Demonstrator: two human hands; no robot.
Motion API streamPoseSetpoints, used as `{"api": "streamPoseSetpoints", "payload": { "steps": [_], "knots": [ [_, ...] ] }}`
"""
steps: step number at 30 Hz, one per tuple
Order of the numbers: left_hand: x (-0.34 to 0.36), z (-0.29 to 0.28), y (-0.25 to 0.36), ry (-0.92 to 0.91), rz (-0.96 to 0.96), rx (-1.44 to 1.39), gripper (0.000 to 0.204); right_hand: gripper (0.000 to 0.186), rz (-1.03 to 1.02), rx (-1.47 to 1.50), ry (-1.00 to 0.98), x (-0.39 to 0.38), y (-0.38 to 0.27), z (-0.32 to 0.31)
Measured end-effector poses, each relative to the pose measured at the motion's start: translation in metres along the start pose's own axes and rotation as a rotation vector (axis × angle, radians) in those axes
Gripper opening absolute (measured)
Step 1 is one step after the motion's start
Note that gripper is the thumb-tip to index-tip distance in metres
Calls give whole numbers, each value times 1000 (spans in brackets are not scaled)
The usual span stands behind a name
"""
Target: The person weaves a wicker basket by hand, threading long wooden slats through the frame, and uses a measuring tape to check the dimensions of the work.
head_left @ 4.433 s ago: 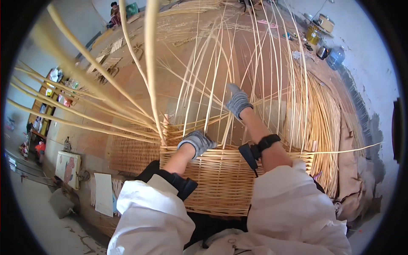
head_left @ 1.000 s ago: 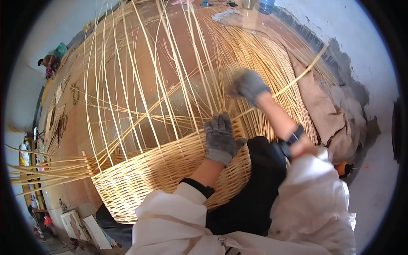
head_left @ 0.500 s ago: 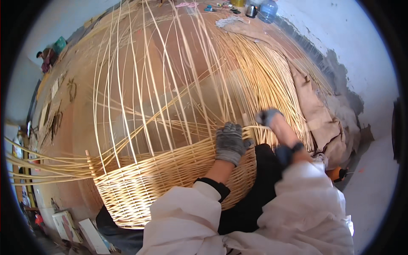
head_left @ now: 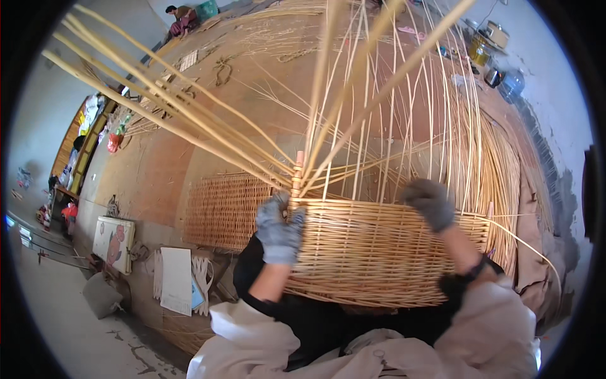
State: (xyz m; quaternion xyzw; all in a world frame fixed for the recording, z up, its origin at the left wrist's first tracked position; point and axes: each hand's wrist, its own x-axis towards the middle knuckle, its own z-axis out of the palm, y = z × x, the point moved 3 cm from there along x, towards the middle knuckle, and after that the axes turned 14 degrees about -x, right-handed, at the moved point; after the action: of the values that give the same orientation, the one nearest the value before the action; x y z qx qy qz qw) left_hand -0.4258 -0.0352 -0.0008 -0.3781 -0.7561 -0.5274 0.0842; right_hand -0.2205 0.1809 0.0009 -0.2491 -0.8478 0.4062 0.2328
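A half-woven wicker basket (head_left: pixel 372 252) lies across my lap, its woven side facing me. Around its left corner post my left hand (head_left: pixel 279 228), in a grey glove, is closed, with the thumb on the near side. Several thick willow rods (head_left: pixel 189 117) fan up and out from that corner. My right hand (head_left: pixel 430 203), gloved too, hovers at the top rim right of the middle, among thin upright stakes; motion blur smears its fingers. At the right corner, one loose rod (head_left: pixel 536 249) bends outward and down.
A bundle of long willow rods (head_left: pixel 499 170) lies to the right beside brown cloth (head_left: pixel 531 246). Left of the basket is a flat woven panel (head_left: pixel 221 211). Boards (head_left: pixel 177 281) rest at lower left. Far back, another person (head_left: pixel 182 20) sits low. A water jug (head_left: pixel 511 85) stands at far right.
My view has swung left. My left hand has gone from the basket's right part to its left corner. My right hand has left the right corner and come over the rim.
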Motion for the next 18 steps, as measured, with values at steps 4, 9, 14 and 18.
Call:
{"api": "streamPoseSetpoints", "payload": {
  "steps": [4,9,14,18],
  "knots": [
    [3,-2,-106,-412,-221,-594,28,35,-47,-683,-100,66,-196,168],
    [12,-19,-91,-585,234,132,41,25,-163,-890,-208,56,-228,231],
    [21,-6,-84,-764,222,185,48,25,-203,-905,-267,34,-255,216],
    [34,7,-82,-922,281,313,53,26,-271,-858,-290,37,-260,194]
  ]
}}
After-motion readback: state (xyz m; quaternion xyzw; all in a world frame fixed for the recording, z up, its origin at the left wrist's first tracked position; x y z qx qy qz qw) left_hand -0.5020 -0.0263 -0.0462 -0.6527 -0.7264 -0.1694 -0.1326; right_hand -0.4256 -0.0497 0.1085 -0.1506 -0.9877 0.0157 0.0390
